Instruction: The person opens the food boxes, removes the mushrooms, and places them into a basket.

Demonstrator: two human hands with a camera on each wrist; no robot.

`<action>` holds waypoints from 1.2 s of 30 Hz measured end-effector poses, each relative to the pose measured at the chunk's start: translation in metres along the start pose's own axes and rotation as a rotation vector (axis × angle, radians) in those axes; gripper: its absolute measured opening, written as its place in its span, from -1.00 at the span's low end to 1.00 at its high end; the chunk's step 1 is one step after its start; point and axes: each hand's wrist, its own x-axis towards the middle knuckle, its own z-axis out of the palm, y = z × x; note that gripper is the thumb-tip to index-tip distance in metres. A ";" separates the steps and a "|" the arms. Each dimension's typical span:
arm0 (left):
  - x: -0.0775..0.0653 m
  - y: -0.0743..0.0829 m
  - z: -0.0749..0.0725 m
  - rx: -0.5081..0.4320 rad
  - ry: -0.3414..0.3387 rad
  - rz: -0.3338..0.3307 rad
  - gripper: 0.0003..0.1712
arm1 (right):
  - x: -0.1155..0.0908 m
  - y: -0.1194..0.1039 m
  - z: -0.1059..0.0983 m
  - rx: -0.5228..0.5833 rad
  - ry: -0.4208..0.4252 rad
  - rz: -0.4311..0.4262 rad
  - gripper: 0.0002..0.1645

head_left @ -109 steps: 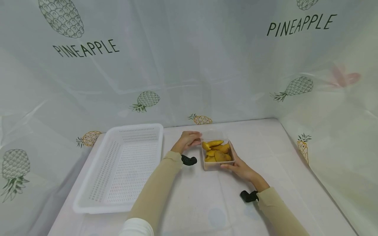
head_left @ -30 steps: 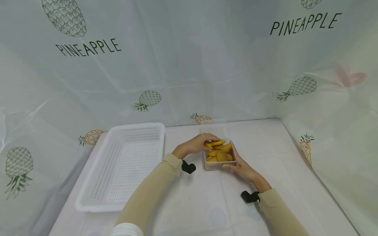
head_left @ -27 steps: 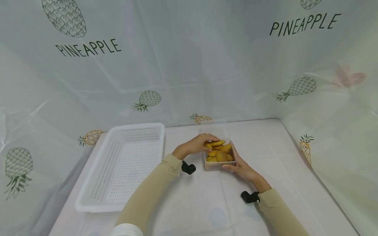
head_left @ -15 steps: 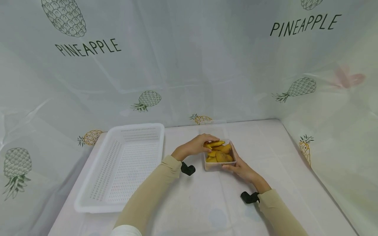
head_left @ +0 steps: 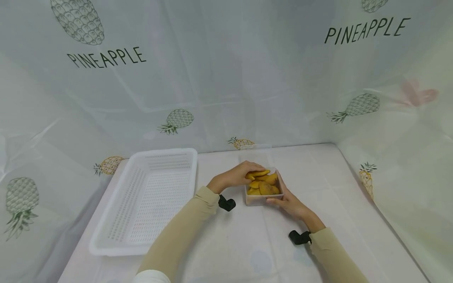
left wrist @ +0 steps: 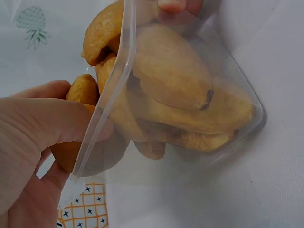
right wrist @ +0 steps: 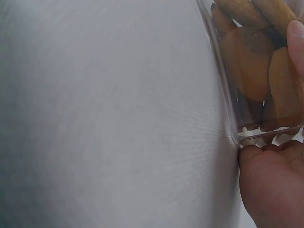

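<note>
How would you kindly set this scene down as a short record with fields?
Left hand: pinches a yellow piece at the open top of the clear container
Right hand: grips the container's right side
Contents: more yellow pieces
Clear lid: open, behind the container
White basket: on the table, left of the container
Backdrop: sheet printed with pineapples

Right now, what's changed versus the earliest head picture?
The left hand has moved right into the box, seemingly off the clear lid, and now grips a yellow piece. The lid appears swung farther back. Unchanged: the right hand holding the box, and the white basket.
</note>
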 end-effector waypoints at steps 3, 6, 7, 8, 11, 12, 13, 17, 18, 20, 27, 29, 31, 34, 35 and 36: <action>0.001 -0.001 0.001 0.016 0.004 0.001 -0.26 | -0.001 0.000 -0.001 -0.001 0.001 -0.004 0.28; 0.001 0.001 0.001 0.019 0.010 -0.002 -0.26 | -0.001 0.001 -0.001 0.006 -0.006 -0.014 0.28; 0.000 0.001 0.001 0.020 0.011 -0.005 -0.26 | -0.001 0.001 -0.001 0.008 -0.006 -0.015 0.28; 0.000 0.001 0.001 0.024 0.012 -0.008 -0.26 | -0.001 0.001 -0.001 0.008 -0.006 -0.015 0.28; 0.000 0.003 0.002 0.033 0.013 -0.014 -0.26 | -0.002 0.001 -0.001 0.006 -0.005 -0.011 0.29; 0.001 0.003 0.002 0.037 0.012 -0.014 -0.26 | -0.002 0.000 -0.001 0.001 -0.005 -0.011 0.28; 0.001 0.002 0.002 0.040 0.012 -0.017 -0.26 | -0.002 0.000 -0.001 -0.001 -0.004 -0.008 0.28; 0.002 0.004 0.002 0.050 0.007 -0.032 -0.26 | -0.003 -0.001 -0.002 -0.006 -0.002 -0.007 0.26; 0.002 0.004 0.002 0.053 0.006 -0.037 -0.26 | -0.003 -0.001 -0.002 -0.006 -0.003 -0.009 0.25; 0.002 0.004 0.002 0.058 0.005 -0.045 -0.27 | -0.003 -0.001 -0.002 -0.002 -0.003 -0.007 0.25; 0.002 0.010 -0.001 0.045 0.005 -0.020 -0.30 | -0.003 -0.002 -0.001 -0.002 -0.008 -0.009 0.28; 0.003 0.014 -0.003 0.026 0.011 0.008 -0.31 | -0.003 -0.002 -0.002 0.001 -0.007 -0.023 0.28; 0.005 0.018 -0.006 0.014 0.014 0.025 -0.32 | -0.002 -0.001 -0.002 0.003 -0.003 -0.034 0.28; 0.005 0.021 -0.009 0.008 0.012 0.017 -0.31 | -0.002 0.000 -0.002 0.004 -0.004 -0.045 0.28; 0.005 0.021 -0.009 0.007 0.009 0.016 -0.30 | -0.002 0.000 -0.002 0.004 -0.006 -0.043 0.28; 0.005 0.022 -0.009 0.012 0.008 0.012 -0.29 | -0.002 0.001 -0.002 0.003 -0.008 -0.039 0.28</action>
